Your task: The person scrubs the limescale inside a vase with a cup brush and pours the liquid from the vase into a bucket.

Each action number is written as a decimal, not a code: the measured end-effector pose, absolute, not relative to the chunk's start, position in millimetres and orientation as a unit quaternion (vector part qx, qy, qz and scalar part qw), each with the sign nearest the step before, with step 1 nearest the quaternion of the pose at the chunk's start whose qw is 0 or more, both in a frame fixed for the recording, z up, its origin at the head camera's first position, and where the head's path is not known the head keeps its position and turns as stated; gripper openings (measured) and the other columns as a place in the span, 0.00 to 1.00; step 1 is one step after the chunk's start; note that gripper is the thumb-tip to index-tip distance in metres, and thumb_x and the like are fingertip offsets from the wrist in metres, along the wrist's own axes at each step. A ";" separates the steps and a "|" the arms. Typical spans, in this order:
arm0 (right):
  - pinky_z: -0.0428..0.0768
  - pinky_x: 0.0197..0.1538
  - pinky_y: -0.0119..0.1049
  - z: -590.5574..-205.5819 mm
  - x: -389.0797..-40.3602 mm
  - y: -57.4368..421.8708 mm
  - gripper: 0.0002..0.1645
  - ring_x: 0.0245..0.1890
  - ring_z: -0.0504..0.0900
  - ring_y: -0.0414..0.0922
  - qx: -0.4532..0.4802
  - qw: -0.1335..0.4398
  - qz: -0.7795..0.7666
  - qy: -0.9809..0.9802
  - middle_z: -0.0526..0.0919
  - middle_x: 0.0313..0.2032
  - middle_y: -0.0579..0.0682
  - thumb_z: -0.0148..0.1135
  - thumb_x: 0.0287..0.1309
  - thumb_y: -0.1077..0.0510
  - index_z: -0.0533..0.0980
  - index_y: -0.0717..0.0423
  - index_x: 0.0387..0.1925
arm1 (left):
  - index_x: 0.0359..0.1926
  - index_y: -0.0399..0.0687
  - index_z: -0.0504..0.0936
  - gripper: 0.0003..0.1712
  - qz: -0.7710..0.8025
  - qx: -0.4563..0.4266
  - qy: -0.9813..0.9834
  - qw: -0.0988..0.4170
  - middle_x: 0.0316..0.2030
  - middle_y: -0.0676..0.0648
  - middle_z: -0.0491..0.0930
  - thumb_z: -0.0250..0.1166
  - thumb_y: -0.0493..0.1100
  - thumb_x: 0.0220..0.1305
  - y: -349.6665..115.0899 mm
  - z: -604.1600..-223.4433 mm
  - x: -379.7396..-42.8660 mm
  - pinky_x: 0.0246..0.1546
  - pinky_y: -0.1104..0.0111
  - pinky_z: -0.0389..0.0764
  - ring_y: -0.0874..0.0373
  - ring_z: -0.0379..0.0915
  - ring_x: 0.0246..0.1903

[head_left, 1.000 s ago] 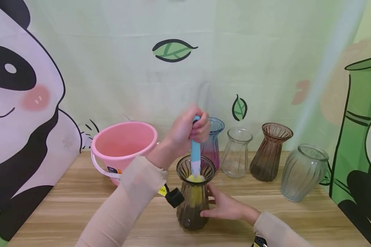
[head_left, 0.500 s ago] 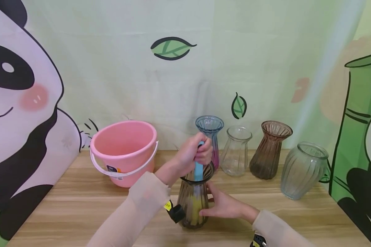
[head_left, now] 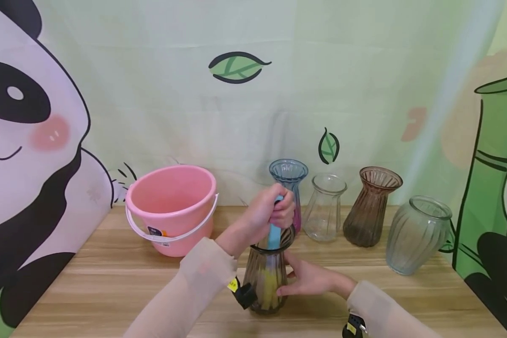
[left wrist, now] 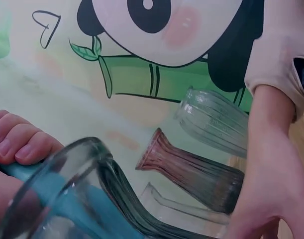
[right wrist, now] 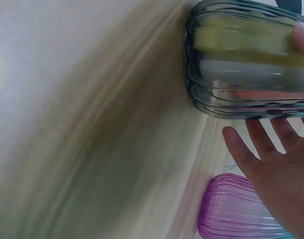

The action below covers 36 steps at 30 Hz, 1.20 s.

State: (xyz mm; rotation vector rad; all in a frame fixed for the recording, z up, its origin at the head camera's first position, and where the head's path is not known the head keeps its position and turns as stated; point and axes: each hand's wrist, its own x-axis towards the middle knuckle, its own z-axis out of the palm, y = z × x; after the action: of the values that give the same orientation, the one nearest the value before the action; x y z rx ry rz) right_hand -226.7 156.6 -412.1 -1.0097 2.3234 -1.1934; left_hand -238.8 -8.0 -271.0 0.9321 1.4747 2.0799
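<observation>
In the head view, my left hand (head_left: pixel 270 211) grips the blue handle (head_left: pixel 274 238) of a sponge bottle brush in a fist above a smoky grey ribbed glass vase (head_left: pixel 257 265). Through the glass the brush's yellow sponge head (head_left: pixel 270 284) shows low in the vase. My right hand (head_left: pixel 311 278) holds the vase from its right side, thumb on the front, fingers partly hidden behind. The vase stands upright on the wooden table. In the right wrist view, the yellow sponge (right wrist: pixel 241 41) lies along the inside of the vase's wall.
A pink bucket (head_left: pixel 169 215) with a white handle stands at the left. Behind and right are a blue-and-pink vase (head_left: pixel 288 171), a clear vase (head_left: pixel 321 220), a brown vase (head_left: pixel 365 218) and a rounded clear jar (head_left: pixel 414 239). A printed cloth backdrop (head_left: pixel 173 94) rises behind the table (head_left: pixel 110 291).
My left hand has gone down with the brush, whose sponge was at the vase's mouth a second ago and is now deep inside. The right hand keeps its hold on the vase.
</observation>
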 end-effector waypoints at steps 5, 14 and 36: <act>0.72 0.57 0.41 -418.5 -225.0 156.2 0.45 0.60 0.66 0.54 -0.343 0.151 -0.438 0.817 0.65 0.58 0.56 0.67 0.49 0.51 0.54 0.60 0.62 | 0.10 0.52 0.53 0.19 0.753 0.333 0.528 0.207 0.07 0.58 0.53 0.34 0.38 0.57 -8.6 -264.0 -235.8 0.14 0.74 0.49 0.65 0.46 0.09; 0.69 0.60 0.44 -424.1 -223.7 151.2 0.50 0.62 0.65 0.52 -0.315 0.143 -0.465 0.815 0.62 0.61 0.57 0.69 0.47 0.53 0.49 0.61 0.64 | 0.08 0.52 0.52 0.21 0.777 0.334 0.501 0.180 0.05 0.58 0.51 0.34 0.36 0.57 -19.2 -217.9 -231.3 0.13 0.73 0.44 0.66 0.44 0.08; 0.70 0.59 0.39 -421.4 -226.2 152.0 0.55 0.63 0.63 0.50 -0.329 0.156 -0.432 0.825 0.58 0.63 0.58 0.69 0.47 0.51 0.46 0.58 0.67 | 0.09 0.50 0.51 0.21 0.836 0.325 0.438 0.066 0.05 0.55 0.50 0.31 0.35 0.58 -54.6 -172.8 -221.4 0.14 0.72 0.41 0.62 0.41 0.07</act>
State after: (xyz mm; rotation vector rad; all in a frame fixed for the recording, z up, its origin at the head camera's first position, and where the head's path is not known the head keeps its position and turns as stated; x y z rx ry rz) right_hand -226.2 152.0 -421.4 -0.9417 2.3626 -1.2356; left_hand -221.4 -54.6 -172.8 0.9789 1.3210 2.5216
